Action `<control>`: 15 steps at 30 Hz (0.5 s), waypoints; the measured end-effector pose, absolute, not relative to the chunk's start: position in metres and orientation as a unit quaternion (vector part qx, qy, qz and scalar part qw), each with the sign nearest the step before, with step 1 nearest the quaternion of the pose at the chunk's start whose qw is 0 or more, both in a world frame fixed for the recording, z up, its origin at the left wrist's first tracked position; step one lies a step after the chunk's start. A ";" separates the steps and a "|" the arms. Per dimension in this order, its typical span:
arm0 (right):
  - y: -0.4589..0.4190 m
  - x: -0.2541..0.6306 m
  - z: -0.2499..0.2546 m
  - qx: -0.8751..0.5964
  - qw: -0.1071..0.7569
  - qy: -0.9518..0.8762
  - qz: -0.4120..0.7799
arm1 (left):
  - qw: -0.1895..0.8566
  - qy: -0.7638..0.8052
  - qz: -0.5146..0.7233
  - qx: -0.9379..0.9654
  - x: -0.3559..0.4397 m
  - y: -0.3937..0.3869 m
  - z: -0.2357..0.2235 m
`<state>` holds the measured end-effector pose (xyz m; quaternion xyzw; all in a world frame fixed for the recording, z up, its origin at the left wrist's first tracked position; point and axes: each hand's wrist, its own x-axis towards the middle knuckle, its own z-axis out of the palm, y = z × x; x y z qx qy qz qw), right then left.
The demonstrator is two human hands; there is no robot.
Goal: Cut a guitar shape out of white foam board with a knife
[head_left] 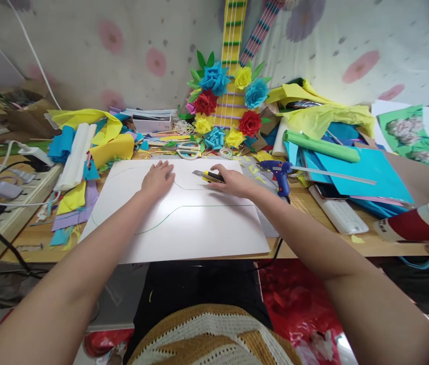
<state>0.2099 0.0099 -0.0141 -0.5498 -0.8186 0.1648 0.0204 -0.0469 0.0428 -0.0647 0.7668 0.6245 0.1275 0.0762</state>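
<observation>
A large white board (pixel 206 230) lies flat in front of me, with a curved guitar-like outline drawn on it in thin green line. My left hand (pixel 157 181) rests on the board's upper left part, fingers stretched out over the drawn line. In my right hand (pixel 231 181) is a yellow and black utility knife (pixel 211 176), its blade out and pointing left, just above or on the board near the upper line. I cannot tell whether the blade touches the surface. Part of a grey mat (pixel 267 220) shows under the board's right side.
A blue glue gun (pixel 280 175) lies right of the board. Farther right are blue sheets (pixel 366 172), a white power bank (pixel 341 210) and a red-and-white cup (pixel 421 223). Paper-flower guitar (pixel 231 101) stands at the back. Power strips (pixel 28 208) and crepe paper (pixel 75 157) lie left.
</observation>
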 end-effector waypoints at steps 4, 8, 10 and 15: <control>0.009 0.210 -0.015 -0.579 0.078 -0.792 0.176 | 0.074 0.593 0.109 0.795 -0.058 0.056 -0.064; 0.014 0.207 -0.018 -0.572 0.082 -0.796 0.181 | 0.066 0.580 0.104 0.805 -0.064 0.068 -0.063; 0.016 0.205 -0.018 -0.569 0.069 -0.801 0.171 | 0.065 0.587 0.115 0.799 -0.065 0.071 -0.064; 0.017 0.199 -0.006 -0.565 0.052 -0.804 0.178 | 0.067 0.597 0.146 0.786 -0.064 0.072 -0.068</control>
